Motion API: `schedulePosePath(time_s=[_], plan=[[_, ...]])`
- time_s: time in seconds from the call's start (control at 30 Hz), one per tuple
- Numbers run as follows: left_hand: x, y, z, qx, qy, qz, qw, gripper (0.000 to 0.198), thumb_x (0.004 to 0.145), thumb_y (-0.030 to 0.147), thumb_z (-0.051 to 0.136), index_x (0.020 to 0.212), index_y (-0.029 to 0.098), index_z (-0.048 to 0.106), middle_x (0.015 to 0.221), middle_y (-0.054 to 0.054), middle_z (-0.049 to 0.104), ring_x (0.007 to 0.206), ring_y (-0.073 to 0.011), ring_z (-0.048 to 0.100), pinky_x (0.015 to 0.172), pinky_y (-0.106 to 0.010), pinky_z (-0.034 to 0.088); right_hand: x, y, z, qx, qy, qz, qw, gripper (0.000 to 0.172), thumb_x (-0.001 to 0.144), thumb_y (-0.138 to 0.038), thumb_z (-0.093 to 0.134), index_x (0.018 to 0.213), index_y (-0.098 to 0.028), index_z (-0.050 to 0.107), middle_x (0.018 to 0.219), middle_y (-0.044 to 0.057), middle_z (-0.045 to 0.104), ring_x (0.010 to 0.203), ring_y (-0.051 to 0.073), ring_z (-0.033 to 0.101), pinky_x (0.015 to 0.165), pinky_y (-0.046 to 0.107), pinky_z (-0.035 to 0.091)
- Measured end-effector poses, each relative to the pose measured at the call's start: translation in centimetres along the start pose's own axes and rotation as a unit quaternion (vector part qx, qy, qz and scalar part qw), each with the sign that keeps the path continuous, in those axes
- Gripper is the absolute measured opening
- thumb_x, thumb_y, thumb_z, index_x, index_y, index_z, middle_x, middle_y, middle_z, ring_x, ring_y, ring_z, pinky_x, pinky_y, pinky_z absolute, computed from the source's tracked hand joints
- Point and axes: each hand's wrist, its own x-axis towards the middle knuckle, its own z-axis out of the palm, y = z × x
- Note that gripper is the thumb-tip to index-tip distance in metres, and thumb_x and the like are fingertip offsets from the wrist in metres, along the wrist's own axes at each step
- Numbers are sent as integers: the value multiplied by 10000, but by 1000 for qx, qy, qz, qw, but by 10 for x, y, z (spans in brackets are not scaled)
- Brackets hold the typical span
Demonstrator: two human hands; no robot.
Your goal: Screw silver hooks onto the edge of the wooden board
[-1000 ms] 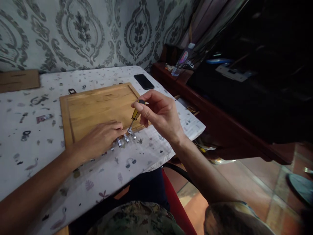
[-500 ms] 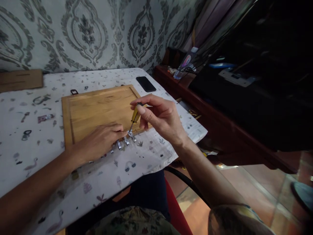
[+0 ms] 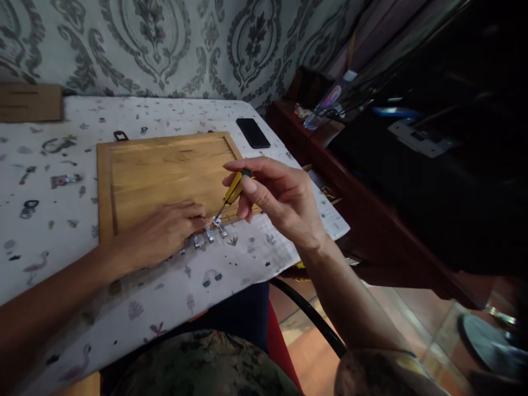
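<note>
The board [image 3: 165, 170] fills the middle of the bench [image 3: 61, 220], and its near edge is crowded: the left hand [image 3: 165, 231] lies flat over the metal hooks [image 3: 208, 235], while the right hand [image 3: 280, 198] holds a screwdriver [image 3: 231, 193] slanted down to them, closing the way in from the right. The board's far half is bare, with open cloth to its left and at the near bench edge. Behind it a phone [image 3: 253, 133], small clips [image 3: 120, 135] and a wood block [image 3: 28, 102] lie near the wall, and a dark cabinet [image 3: 371, 209] bounds the right side.
</note>
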Motion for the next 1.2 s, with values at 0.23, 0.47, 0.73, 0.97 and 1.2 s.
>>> schedulePosePath(time_s=[0.23, 0.47, 0.73, 0.97, 1.2], plan=[[-2, -1, 5, -3, 22, 3, 1000, 367, 1063, 112, 407, 1174, 213, 742, 1127, -66, 739, 1018, -225, 684, 868, -343, 522, 0, 1, 6, 43, 29, -4, 999, 410, 751, -491, 941, 809, -223, 637, 879, 7, 788, 439, 56, 563, 388, 208, 504], [0, 1, 0, 12, 5, -10, 1000, 369, 1048, 104, 418, 1165, 216, 749, 1046, -46, 723, 984, -208, 681, 784, -305, 496, -9, 7, -1, 8, 13, -18, 1000, 346, 861, -528, 844, 1097, -283, 782, 872, 13, 762, 551, 125, 650, 481, 272, 579], [-1, -2, 3, 8, 11, -3, 1000, 358, 1053, 124, 436, 1176, 220, 758, 1083, -55, 721, 995, -218, 670, 821, -322, 515, -5, 8, 8, 8, 35, -59, 998, 379, 803, -523, 897, 845, -201, 702, 828, -3, 739, 453, 48, 543, 396, 200, 487], [1, 1, 1, 4, -9, -19, 1000, 358, 1080, 145, 410, 1175, 195, 751, 1047, -55, 712, 959, -232, 663, 798, -345, 478, -6, 6, -1, -4, -4, -57, 998, 317, 896, -459, 838, 1100, -221, 791, 869, 3, 769, 584, 98, 672, 540, 229, 584], [0, -2, 5, -15, 45, 25, 999, 355, 1091, 143, 398, 1048, 192, 746, 993, -57, 711, 920, -226, 654, 773, -342, 454, -2, 10, 3, 16, 43, -39, 998, 374, 756, -529, 940, 828, -249, 703, 884, 9, 806, 482, 79, 574, 406, 240, 501]])
